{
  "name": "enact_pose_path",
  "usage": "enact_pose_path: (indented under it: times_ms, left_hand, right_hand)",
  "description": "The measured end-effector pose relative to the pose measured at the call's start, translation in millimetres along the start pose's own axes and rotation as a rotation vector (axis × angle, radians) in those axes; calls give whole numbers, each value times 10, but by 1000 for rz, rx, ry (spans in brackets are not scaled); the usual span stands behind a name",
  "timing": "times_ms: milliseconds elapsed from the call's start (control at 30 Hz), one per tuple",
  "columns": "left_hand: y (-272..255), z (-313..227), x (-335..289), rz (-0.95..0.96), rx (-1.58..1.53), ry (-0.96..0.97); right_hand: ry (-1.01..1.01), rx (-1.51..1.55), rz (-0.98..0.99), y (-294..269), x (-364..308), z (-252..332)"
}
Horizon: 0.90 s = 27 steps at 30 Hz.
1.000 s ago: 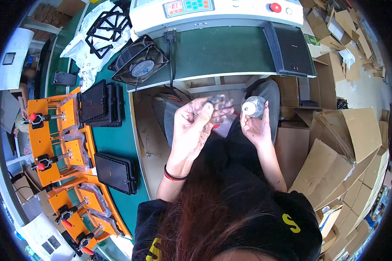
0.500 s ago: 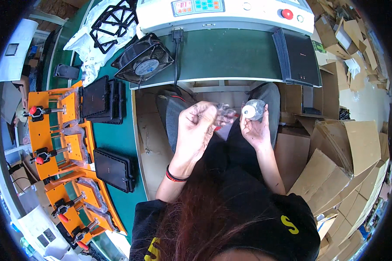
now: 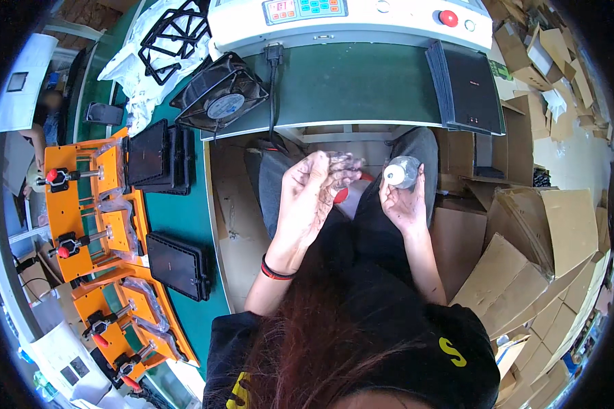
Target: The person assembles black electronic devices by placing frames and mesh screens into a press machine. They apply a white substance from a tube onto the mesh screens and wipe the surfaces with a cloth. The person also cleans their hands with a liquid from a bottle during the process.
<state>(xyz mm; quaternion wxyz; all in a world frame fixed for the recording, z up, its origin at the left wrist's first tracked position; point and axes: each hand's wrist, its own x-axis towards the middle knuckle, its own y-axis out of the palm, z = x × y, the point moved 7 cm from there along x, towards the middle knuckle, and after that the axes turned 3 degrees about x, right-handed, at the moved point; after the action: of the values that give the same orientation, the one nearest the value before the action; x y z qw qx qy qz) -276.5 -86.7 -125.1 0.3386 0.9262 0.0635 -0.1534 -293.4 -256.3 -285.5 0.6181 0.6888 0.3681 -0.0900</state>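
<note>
My right hand [image 3: 406, 210] is wrapped round a small clear plastic bottle [image 3: 404, 170] with a white cap, which is tilted with the cap toward my left hand. Dark smears mark the fingers of both hands. To its left, over my lap, my left hand [image 3: 310, 191] is raised with the palm turned up and the fingers stretched out, slightly bent. Nothing shows in it. A red and white item [image 3: 350, 196] lies partly hidden below, between my legs.
Ahead stands a green table [image 3: 355, 85] with a white machine [image 3: 382, 24], a black fan [image 3: 225, 95] and stacked black panels [image 3: 467, 88]. Black frames [image 3: 177, 266] and orange clamp fixtures [image 3: 68, 198] line the left. Cardboard boxes [image 3: 505, 273] crowd the right. Another person's arm [image 3: 35, 146] shows far left.
My left hand, blurred and more curled before, has opened its fingers. The bottle in my right hand has turned slightly and shifted a little to the right.
</note>
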Motion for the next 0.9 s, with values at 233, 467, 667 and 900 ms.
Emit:
enact_pose_path:
  times_ms: [233,467,667,900]
  left_hand:
    - [-71,2,6,35,-73,83]
    - [-187,60,65,6,-116,17]
    - [-328,-61,22,-49,-133,168]
    - [-432,-72,-14,-24,-58,46]
  right_hand:
    - [20,-42,2,36,-12,-43]
    - [163,-26,69,278,-286,-288]
    - [186,-108,111,595,-470,-517]
    - [189,-168,96,542,-423,-613]
